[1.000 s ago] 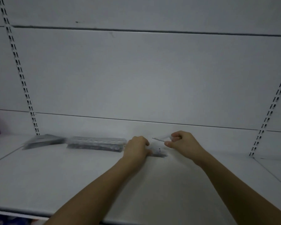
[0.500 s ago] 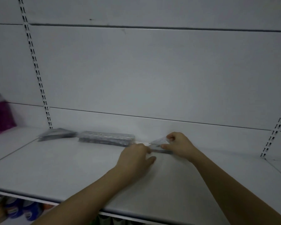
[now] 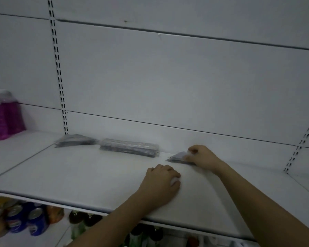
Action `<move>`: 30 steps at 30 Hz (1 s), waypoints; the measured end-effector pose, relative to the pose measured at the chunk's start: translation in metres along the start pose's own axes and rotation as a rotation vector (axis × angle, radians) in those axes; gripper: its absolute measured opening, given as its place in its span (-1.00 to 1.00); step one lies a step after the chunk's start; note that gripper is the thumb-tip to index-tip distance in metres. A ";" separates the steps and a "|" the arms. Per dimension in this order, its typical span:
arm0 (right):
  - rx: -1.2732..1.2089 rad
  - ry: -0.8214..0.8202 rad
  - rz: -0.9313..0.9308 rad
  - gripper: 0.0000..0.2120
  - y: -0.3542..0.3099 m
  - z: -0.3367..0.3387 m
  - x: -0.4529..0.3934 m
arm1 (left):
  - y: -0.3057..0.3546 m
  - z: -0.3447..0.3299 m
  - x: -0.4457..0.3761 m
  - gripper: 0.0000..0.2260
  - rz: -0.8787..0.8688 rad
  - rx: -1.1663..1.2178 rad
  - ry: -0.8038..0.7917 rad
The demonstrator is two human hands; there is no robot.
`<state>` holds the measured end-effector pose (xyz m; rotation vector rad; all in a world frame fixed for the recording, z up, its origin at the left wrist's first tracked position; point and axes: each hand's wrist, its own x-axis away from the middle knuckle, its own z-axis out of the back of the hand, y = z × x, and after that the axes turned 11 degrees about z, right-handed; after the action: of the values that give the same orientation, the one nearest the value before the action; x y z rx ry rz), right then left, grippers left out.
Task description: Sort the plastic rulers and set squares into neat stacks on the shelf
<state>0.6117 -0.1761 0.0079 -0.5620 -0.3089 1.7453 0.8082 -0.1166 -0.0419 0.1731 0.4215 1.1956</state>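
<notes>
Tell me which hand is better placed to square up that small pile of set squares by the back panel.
The right hand: it already rests on the set square pile. The left hand sits curled on the bare shelf, nearer the front, touching nothing.

Three ruler stacks [image 3: 129,148], two pink bottles [image 3: 5,116], two hands [image 3: 161,184].

the right hand [image 3: 202,158] grips a small pile of set squares [image 3: 178,157] at the back of the white shelf [image 3: 78,175]. the left hand [image 3: 161,182] rests nearer the front, fingers curled, possibly around something pale. further left lie a stack of rulers [image 3: 129,147] and another pile of set squares [image 3: 75,139], then pink bottles [image 3: 4,114]. cans [image 3: 20,221] sit below.
</notes>
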 end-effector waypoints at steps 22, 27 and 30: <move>0.343 0.152 -0.426 -0.65 0.096 0.172 0.286 | 0.295 -0.018 0.000 -0.55 -0.158 -0.019 -0.227; 0.305 0.204 -0.459 -0.66 0.148 0.222 0.400 | 0.428 -0.063 0.045 -0.58 -0.208 0.061 -0.271; 0.291 0.229 -0.493 -0.69 0.178 0.256 0.464 | 0.501 -0.091 0.069 -0.60 -0.255 0.110 -0.293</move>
<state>0.2515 0.2503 0.0428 -0.4239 -0.0225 1.2075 0.3597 0.1214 0.0343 0.3729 0.2430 0.8804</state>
